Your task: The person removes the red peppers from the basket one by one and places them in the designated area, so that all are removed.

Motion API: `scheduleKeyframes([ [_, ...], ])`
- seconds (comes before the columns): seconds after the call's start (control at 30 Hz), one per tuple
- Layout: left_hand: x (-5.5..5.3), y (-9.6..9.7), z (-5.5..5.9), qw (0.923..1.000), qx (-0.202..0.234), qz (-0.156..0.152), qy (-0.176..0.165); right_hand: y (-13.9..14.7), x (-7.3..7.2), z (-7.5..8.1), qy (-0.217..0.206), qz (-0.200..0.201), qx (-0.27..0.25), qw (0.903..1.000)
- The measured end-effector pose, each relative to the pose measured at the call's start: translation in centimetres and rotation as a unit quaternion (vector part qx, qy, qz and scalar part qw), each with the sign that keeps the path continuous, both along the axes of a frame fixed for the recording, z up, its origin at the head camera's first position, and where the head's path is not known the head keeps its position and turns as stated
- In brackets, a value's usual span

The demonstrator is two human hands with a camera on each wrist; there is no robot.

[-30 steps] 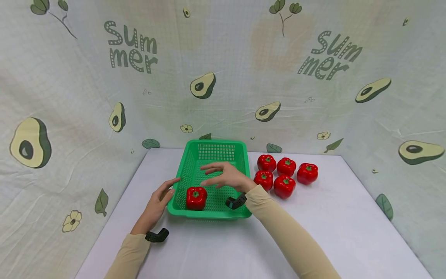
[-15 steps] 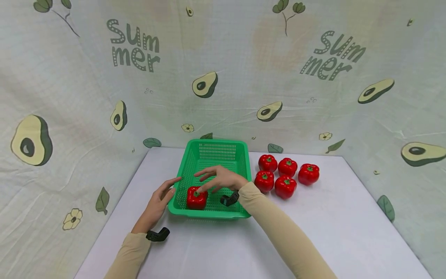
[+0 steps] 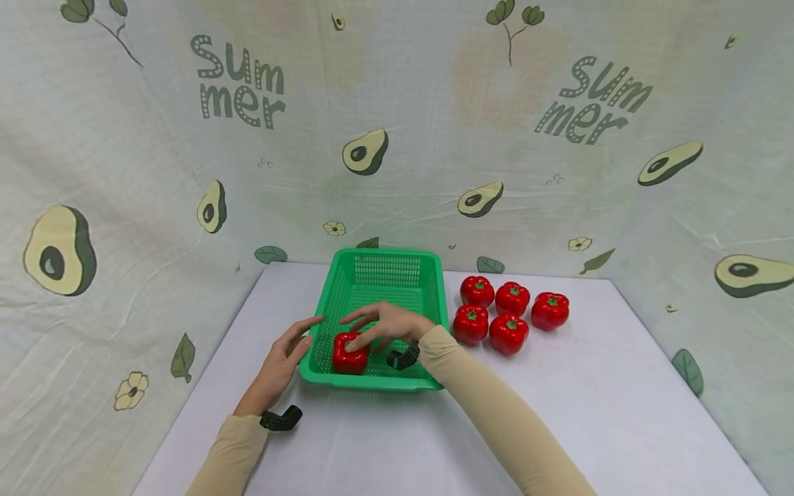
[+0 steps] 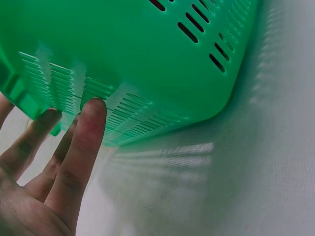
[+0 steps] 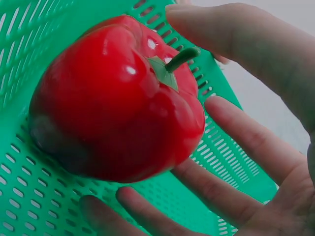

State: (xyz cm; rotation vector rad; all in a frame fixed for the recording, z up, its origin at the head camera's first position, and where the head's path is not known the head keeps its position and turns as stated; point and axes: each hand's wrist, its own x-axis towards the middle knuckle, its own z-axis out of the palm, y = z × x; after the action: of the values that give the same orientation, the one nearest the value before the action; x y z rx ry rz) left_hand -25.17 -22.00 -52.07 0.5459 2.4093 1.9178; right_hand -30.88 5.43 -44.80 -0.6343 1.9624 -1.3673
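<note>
A green plastic basket (image 3: 375,383) holds one red bell pepper (image 3: 349,362) near its front left corner. My right hand (image 3: 397,322) reaches over the basket with its thumb above the pepper. In the right wrist view, spread fingers surround the glossy bell pepper (image 5: 108,103); the thumb is near its green stem and the other fingers extend along its side and below. My left hand (image 3: 276,368) is at the basket's left rim. From the left wrist view, its fairly straight fingers (image 4: 84,147) lie close along the outside of the slotted green wall (image 4: 147,69).
Several more red bell peppers (image 3: 509,334) stand grouped on the white table (image 3: 558,399), right of the basket. Behind and at both sides hangs a pale cloth (image 3: 422,124) printed with avocados and lettering.
My right hand has moved left and down, bringing its thumb over the pepper in the basket. The left hand has stayed at the rim.
</note>
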Motion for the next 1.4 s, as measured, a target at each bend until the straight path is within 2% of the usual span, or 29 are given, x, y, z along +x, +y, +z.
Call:
scheduleKeyframes([
  [0.63,0.29,0.02,0.21,1.0000,0.005,0.005,-0.001,-0.68,0.44,-0.08,-0.038,0.006,-0.009,0.9992],
  [0.97,0.18,0.13,0.15,1.0000,0.009,0.004,-0.002,-0.55,0.51,-0.08,-0.040,0.006,-0.014,0.9991],
  [1.4,0.04,0.17,0.14,0.9998,0.012,-0.010,0.013,-0.73,0.26,-0.60,-0.031,0.007,-0.014,0.9994],
])
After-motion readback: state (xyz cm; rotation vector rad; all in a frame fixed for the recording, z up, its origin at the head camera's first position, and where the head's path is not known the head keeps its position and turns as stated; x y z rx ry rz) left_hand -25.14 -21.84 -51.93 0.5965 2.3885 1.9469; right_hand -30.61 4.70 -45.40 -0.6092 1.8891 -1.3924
